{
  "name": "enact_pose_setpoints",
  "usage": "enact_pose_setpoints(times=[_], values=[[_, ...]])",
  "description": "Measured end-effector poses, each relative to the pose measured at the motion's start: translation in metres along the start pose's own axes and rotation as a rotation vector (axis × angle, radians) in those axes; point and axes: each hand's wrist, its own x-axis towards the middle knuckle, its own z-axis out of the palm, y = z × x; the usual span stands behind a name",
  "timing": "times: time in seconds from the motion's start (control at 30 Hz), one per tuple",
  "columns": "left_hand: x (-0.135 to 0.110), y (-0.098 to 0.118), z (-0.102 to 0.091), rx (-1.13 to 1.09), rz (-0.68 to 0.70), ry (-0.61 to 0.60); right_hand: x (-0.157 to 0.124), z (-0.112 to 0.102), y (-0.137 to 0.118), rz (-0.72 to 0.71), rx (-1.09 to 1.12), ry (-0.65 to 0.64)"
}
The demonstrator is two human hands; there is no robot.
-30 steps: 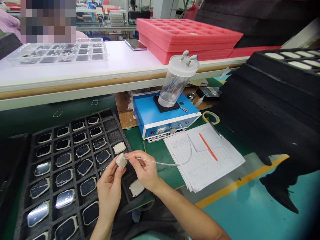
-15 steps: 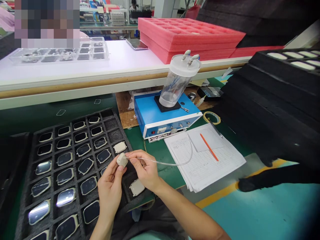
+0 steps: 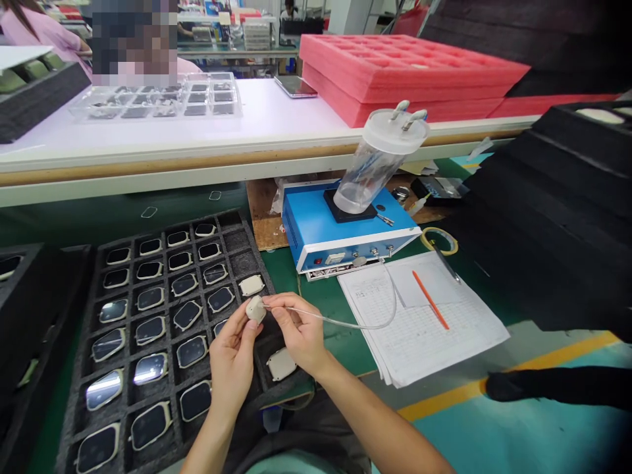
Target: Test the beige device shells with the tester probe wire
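Note:
My left hand [image 3: 234, 359] pinches a small beige case part [image 3: 255, 308] above the right edge of a black foam tray [image 3: 74, 368]. My right hand [image 3: 299, 331] pinches the end of a thin clear tube [image 3: 345, 324] against that part. The tube curves back to a blue box machine [image 3: 345, 237] that carries a clear canister [image 3: 378, 161] with a white lid. The tray's pockets hold several dark-faced parts, and two beige parts [image 3: 281, 363] lie in pockets close to my hands.
Printed sheets [image 3: 424, 316] with an orange pen [image 3: 430, 299] lie right of my hands. A tape roll [image 3: 440, 240] sits behind them. Stacked black foam trays [image 3: 557, 210] fill the right side. A raised white shelf [image 3: 276, 122] holds pink foam trays [image 3: 409, 69] and clear trays [image 3: 162, 99]; a person sits behind it.
The view has shifted so everything sits a little further right in the picture. Both hands keep the same hold on the beige part and the tube.

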Motion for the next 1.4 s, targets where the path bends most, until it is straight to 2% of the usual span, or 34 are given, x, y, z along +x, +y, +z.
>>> enact_pose_setpoints(times=[0.3,0.5,0.57,0.67,0.87,0.93,1.03,1.13,1.23,1.3,1.4], values=[[0.004,-0.007,-0.004,-0.043,0.012,-0.043,0.003,0.004,0.000,0.006,0.007,0.019],[0.001,-0.010,-0.001,-0.011,0.076,-0.043,0.000,0.003,0.001,0.041,-0.010,0.007],[-0.001,-0.011,0.000,0.106,0.168,-0.044,-0.004,0.001,0.000,0.036,-0.018,0.006],[-0.004,-0.009,0.000,0.396,0.321,-0.061,-0.008,-0.003,-0.003,0.046,0.001,0.070],[-0.003,0.009,0.009,0.821,0.403,-0.209,-0.006,-0.013,-0.015,0.094,0.116,0.202],[-0.003,0.014,0.012,0.919,0.430,-0.213,-0.004,-0.016,-0.017,0.103,0.153,0.219],[-0.010,0.017,-0.001,1.023,0.477,-0.154,-0.003,-0.020,-0.015,0.106,0.168,0.232],[-0.022,0.016,-0.034,1.148,0.565,-0.088,-0.004,-0.023,-0.012,0.054,0.069,0.204],[-0.027,0.017,-0.061,1.230,0.585,-0.116,-0.007,-0.024,-0.008,0.033,-0.047,0.110],[-0.022,0.020,-0.066,1.236,0.575,-0.151,-0.010,-0.024,-0.005,0.031,-0.095,0.054],[-0.005,0.028,-0.062,1.280,0.562,-0.243,-0.014,-0.021,-0.002,-0.041,-0.172,0.038]])
